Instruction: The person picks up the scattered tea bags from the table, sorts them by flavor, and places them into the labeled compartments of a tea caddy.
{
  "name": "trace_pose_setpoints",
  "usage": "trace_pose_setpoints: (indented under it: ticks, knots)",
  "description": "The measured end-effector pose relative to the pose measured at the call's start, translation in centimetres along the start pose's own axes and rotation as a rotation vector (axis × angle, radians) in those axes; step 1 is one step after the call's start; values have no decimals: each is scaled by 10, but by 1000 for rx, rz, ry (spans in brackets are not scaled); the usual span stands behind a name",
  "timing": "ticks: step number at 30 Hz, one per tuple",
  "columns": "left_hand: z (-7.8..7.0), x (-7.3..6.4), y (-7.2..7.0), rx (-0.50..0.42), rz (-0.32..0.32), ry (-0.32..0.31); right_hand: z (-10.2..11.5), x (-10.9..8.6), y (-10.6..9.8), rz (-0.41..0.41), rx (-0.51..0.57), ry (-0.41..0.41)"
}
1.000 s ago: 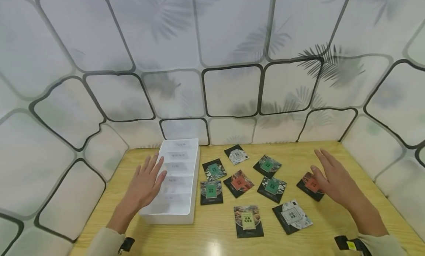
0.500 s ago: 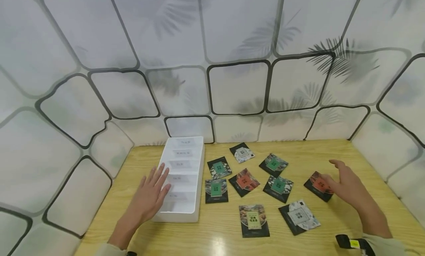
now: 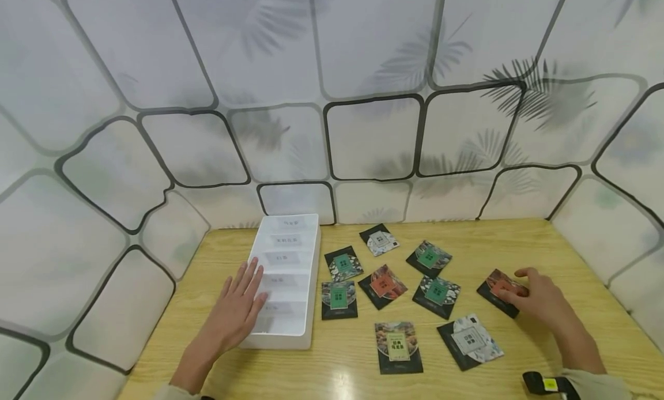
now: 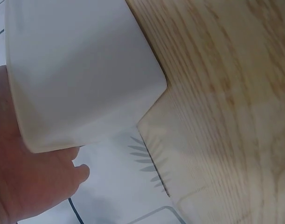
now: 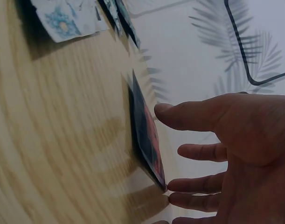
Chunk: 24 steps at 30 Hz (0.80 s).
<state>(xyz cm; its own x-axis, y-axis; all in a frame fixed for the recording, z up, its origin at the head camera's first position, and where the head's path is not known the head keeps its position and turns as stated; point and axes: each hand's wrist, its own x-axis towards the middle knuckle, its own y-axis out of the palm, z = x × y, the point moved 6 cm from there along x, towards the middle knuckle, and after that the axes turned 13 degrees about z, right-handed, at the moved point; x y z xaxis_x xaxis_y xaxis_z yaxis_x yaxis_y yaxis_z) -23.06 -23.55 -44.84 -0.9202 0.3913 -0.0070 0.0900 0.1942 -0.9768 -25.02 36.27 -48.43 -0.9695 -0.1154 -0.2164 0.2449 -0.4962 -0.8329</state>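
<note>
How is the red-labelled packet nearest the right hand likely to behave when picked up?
The packet looks thin, so probably light for its size. Its straight edges suggest it may hold its shape. Being flat, it seems unlikely to roll.

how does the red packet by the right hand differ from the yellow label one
The red packet has a red label, the yellow packet a yellowish-green one. The right hand is over the red packet, which lies askew; the yellow packet lies nearly straight. Both have a black end.
</note>
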Motion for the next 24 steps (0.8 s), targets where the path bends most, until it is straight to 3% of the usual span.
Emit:
trace_pose_setpoints:
  ticks: [8,18,24]
  knots:
    - [2,1,3,-16,2,-2,-2,4,6,15,-18,75]
    - [2,2,3,-7,-7,-9,-6,3,6,-25,-2,126]
    - [1,6,1,37,-31,-15,-5,5,6,-55,31,80]
